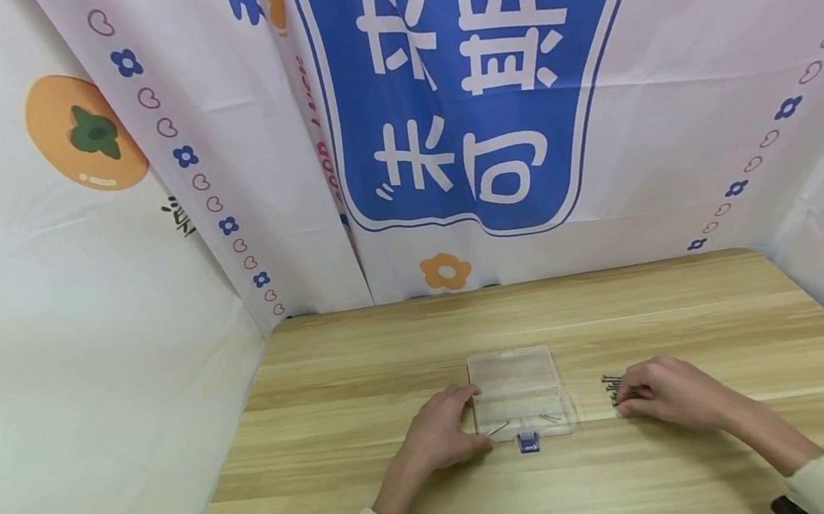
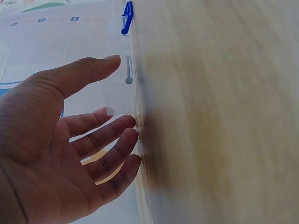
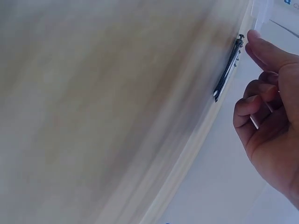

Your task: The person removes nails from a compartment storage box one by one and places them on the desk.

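Note:
A clear plastic box [image 1: 518, 405] lies on the table with its lid [image 1: 512, 370] folded back and a blue latch [image 1: 528, 442] at its front. One nail [image 1: 499, 428] lies in its left part, and a few small nails [image 1: 550, 417] lie in its right part. My left hand [image 1: 441, 431] is at the box's left side, thumb by the front corner, fingers spread and relaxed. To the right, my right hand [image 1: 671, 393] is over a small pile of nails [image 1: 610, 384], its thumb and forefinger close around them. No lifted nail shows between those fingertips.
The wood-grain table [image 1: 361, 346] meets a printed cloth [image 1: 256, 139] hanging along its back edge. White cloth also hangs at the left and right sides. The nail pile is a short way right of the box.

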Demonstrator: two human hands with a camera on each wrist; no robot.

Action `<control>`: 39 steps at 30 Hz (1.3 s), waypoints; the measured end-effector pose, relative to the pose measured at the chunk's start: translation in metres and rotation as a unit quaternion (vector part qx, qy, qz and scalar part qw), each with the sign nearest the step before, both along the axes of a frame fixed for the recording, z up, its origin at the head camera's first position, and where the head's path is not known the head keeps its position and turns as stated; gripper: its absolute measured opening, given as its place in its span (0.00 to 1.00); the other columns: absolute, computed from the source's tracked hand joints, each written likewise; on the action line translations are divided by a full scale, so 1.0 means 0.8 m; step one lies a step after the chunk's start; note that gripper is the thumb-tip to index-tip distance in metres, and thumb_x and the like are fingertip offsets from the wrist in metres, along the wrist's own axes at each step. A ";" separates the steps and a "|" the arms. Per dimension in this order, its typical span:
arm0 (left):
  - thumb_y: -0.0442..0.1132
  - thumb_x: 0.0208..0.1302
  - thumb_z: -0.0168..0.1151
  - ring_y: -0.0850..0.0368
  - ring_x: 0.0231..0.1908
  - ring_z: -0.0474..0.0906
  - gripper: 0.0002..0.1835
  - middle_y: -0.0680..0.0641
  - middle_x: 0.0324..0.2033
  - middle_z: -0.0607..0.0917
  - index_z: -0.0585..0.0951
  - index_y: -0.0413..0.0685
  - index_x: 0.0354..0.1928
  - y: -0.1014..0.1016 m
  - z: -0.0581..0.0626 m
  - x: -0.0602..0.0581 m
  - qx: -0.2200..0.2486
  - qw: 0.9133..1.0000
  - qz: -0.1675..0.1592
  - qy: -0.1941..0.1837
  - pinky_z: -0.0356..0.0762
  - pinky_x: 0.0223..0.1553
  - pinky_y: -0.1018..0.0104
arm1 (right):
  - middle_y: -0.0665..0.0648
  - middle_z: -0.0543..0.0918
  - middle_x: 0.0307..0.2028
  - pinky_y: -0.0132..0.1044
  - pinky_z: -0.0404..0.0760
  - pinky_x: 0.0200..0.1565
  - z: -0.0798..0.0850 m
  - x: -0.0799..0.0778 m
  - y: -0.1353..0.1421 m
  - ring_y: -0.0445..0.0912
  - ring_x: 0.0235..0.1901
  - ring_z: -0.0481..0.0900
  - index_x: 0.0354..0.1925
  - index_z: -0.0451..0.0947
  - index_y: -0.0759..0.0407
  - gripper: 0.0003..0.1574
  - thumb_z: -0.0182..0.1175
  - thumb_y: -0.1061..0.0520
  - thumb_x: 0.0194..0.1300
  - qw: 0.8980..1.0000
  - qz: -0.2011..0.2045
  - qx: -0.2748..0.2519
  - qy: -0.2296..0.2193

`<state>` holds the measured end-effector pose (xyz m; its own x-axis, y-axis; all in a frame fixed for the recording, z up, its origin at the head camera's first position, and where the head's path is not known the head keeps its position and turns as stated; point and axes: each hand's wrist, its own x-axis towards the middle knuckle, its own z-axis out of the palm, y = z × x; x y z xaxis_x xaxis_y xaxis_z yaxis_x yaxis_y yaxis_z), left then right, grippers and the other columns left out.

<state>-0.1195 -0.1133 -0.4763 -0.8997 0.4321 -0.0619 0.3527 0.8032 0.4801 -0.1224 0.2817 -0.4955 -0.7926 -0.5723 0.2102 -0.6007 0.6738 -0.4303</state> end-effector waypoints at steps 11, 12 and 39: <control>0.50 0.56 0.82 0.47 0.59 0.83 0.39 0.48 0.58 0.86 0.80 0.48 0.69 0.000 0.000 0.001 0.001 1.000 0.004 -0.001 0.82 0.61 0.45 | 0.38 0.91 0.36 0.27 0.78 0.31 0.000 -0.008 -0.029 0.24 0.29 0.75 0.39 0.90 0.40 0.05 0.75 0.53 0.68 0.999 0.023 -0.014 0.017; 0.50 0.56 0.82 0.47 0.60 0.83 0.38 0.48 0.59 0.86 0.80 0.48 0.69 0.000 0.001 0.001 0.001 1.000 0.004 0.000 0.82 0.61 0.45 | 0.37 0.90 0.36 0.27 0.78 0.31 0.001 -0.008 -0.032 0.24 0.29 0.75 0.39 0.91 0.40 0.04 0.75 0.52 0.68 0.999 0.023 -0.016 0.015; 0.50 0.56 0.82 0.49 0.57 0.83 0.39 0.49 0.57 0.86 0.80 0.48 0.69 -0.001 0.000 0.000 0.001 1.000 0.008 -0.004 0.82 0.59 0.47 | 0.33 0.64 0.18 0.23 0.62 0.24 0.004 -0.017 -0.082 0.26 0.20 0.56 0.41 0.92 0.50 0.02 0.74 0.55 0.69 0.999 0.025 -0.039 0.003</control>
<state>-0.1195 -0.1140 -0.4762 -0.9061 0.4177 -0.0674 0.3361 0.8074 0.4849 -0.1360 0.2158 -0.4926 -0.7624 -0.5926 0.2600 -0.6351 0.6082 -0.4761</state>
